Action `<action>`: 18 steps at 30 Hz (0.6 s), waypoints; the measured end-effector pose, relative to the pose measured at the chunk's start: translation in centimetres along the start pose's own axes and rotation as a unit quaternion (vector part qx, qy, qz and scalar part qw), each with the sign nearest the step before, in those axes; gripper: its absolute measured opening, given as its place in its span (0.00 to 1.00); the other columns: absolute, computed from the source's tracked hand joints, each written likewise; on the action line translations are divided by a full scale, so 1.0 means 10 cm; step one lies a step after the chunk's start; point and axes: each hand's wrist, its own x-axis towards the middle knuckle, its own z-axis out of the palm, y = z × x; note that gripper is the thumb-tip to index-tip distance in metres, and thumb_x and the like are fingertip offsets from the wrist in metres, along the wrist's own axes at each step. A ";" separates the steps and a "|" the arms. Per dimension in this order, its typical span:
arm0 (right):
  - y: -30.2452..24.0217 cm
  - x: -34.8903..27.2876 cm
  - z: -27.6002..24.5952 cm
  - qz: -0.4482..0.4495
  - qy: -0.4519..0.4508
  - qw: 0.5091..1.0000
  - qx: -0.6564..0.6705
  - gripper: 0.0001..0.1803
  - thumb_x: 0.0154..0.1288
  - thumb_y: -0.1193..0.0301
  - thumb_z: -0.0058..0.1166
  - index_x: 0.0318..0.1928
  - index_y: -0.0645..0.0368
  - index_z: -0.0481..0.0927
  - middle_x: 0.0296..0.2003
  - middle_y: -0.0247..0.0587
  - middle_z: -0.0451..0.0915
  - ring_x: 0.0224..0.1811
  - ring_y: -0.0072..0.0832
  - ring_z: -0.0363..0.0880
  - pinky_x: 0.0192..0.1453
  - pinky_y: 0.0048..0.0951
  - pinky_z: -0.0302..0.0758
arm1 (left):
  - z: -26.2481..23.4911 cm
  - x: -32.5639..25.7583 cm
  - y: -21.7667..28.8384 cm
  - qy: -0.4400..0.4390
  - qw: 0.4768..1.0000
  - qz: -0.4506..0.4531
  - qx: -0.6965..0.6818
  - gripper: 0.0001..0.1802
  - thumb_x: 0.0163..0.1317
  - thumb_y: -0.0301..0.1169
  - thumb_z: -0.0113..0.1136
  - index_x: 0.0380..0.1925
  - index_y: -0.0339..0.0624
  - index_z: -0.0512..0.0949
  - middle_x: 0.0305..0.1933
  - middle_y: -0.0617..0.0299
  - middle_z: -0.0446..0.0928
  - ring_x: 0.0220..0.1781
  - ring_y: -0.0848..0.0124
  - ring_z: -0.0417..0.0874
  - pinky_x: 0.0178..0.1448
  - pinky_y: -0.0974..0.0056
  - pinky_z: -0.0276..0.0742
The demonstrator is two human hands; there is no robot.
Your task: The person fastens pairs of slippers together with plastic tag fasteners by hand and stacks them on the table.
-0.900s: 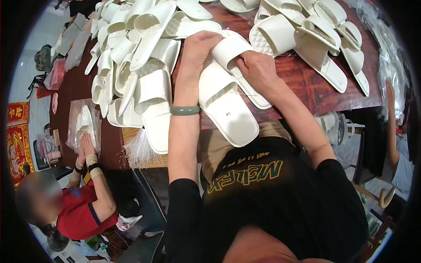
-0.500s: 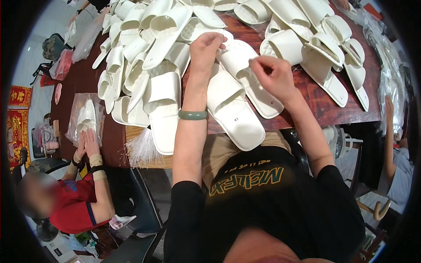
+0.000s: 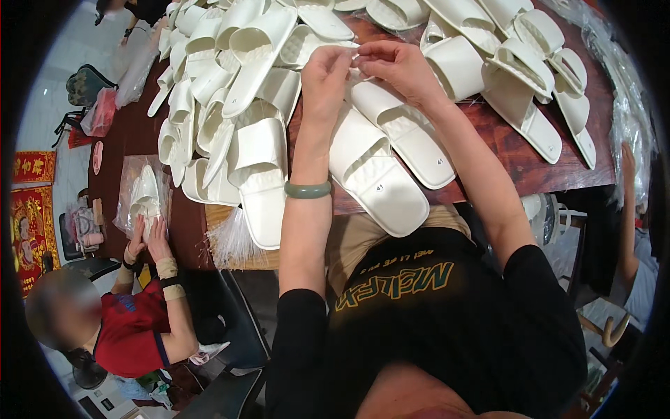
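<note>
A pair of white slide slippers lies side by side before me, the left slipper [image 3: 394, 202] and the right slipper [image 3: 424, 157], heels toward my body. Over their toe ends my left hand [image 3: 326, 78] is closed in a pinch, a green bangle on its wrist. My right hand [image 3: 403, 71] meets it there, fingertips pinched together almost touching the left ones. Whatever sits between the fingertips is too small to make out. Just left of my left forearm rests another white slipper [image 3: 259, 209] at the edge of the pile.
White slippers [image 3: 262, 52] are heaped to the left, and more slippers [image 3: 520, 115] lie right on the dark red wooden table [image 3: 509, 157]. Thin clear plastic strands [image 3: 236, 237] hang at the near edge. A co-worker [image 3: 143, 314] handles a bagged slipper [image 3: 145, 195]. Clear bags [image 3: 628, 105] line the right.
My right hand has moved up and left from above the right slipper to meet my left hand at the toe ends. The co-worker's hands have shifted slightly on the bagged slipper.
</note>
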 end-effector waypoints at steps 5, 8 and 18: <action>-0.02 -0.05 0.02 0.033 0.020 0.999 0.024 0.12 0.54 0.77 0.55 0.39 0.70 0.78 0.29 0.38 0.79 0.29 0.19 0.77 0.32 0.18 0.74 | -0.02 0.00 0.06 0.033 0.997 -0.047 -0.055 0.08 0.61 0.28 0.54 0.35 0.34 0.74 0.26 0.65 0.73 0.23 0.82 0.67 0.28 0.77 0.62; -0.05 -0.08 0.04 0.045 0.050 0.997 0.039 0.11 0.56 0.75 0.55 0.39 0.67 0.79 0.29 0.35 0.79 0.28 0.17 0.76 0.29 0.17 0.72 | -0.04 0.00 0.06 0.025 0.994 -0.062 -0.089 0.09 0.61 0.29 0.54 0.35 0.34 0.74 0.24 0.68 0.70 0.22 0.82 0.65 0.26 0.77 0.60; -0.04 -0.15 0.09 -0.017 0.042 0.998 -0.038 0.12 0.60 0.68 0.56 0.42 0.61 0.80 0.30 0.28 0.78 0.30 0.12 0.73 0.33 0.15 0.71 | 0.04 -0.06 0.19 0.061 0.993 -0.055 -0.087 0.11 0.59 0.30 0.57 0.37 0.33 0.77 0.17 0.75 0.63 0.16 0.86 0.55 0.20 0.77 0.47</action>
